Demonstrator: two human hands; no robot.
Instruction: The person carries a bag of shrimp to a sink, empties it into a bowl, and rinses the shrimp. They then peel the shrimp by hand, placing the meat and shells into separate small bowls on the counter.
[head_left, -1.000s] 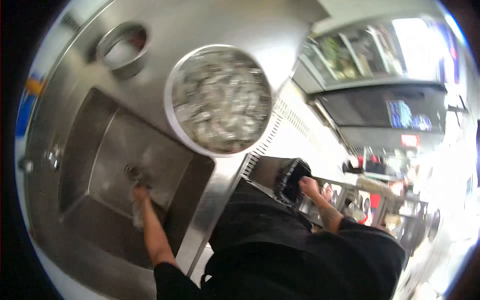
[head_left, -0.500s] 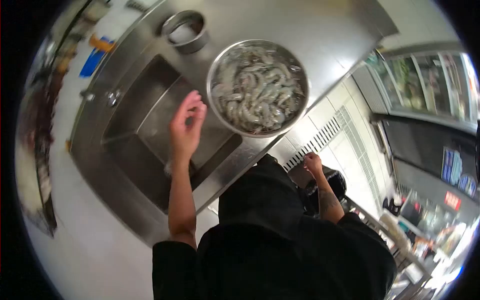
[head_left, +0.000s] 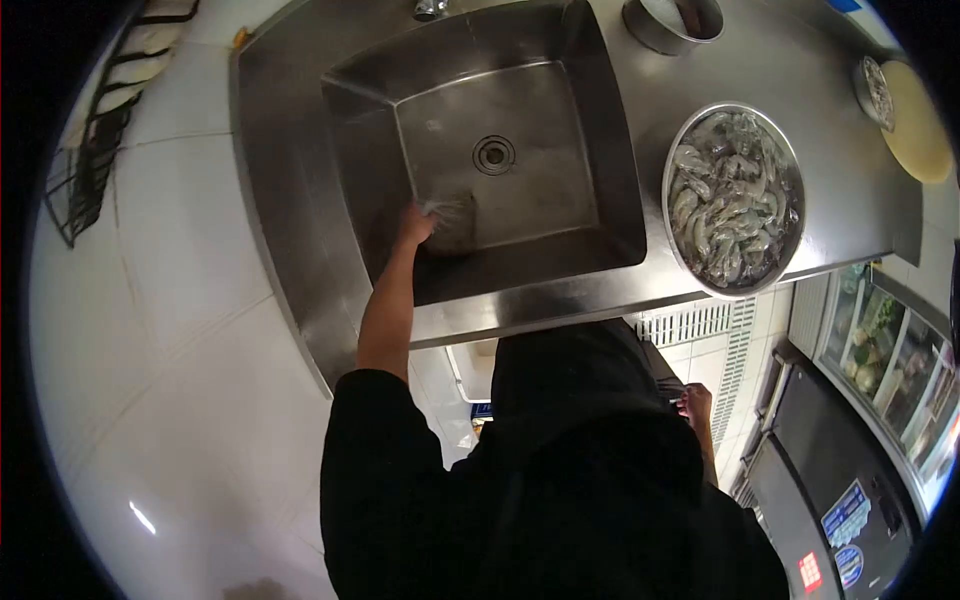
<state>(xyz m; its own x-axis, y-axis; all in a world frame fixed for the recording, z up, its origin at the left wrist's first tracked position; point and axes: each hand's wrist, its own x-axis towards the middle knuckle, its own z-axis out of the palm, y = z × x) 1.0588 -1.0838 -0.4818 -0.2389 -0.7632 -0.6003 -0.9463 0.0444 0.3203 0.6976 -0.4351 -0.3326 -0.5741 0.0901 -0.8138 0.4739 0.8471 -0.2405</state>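
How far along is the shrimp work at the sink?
Done, apparently: shrimp loaded in the large bowl beside the sink. In hand: left hand is down in the sink at something clear and blurred; can't tell what. Right hand is by the waist, grip unclear. Left, probably: handling the heaped bowlful. Can't tell if any are cleaned, so no firm progress figure.

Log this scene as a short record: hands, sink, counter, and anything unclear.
Left hand: reaches into the near left part of the sink, at a blurred, translucent item
Right hand: low beside the dark clothing, outside the sink
Sink drain: visible, beyond the left hand
Large bowl: right of the sink, holding shrimp
Metal pot: farther back than the large bowl
Unclear: what the translucent item is; whether the right hand holds anything
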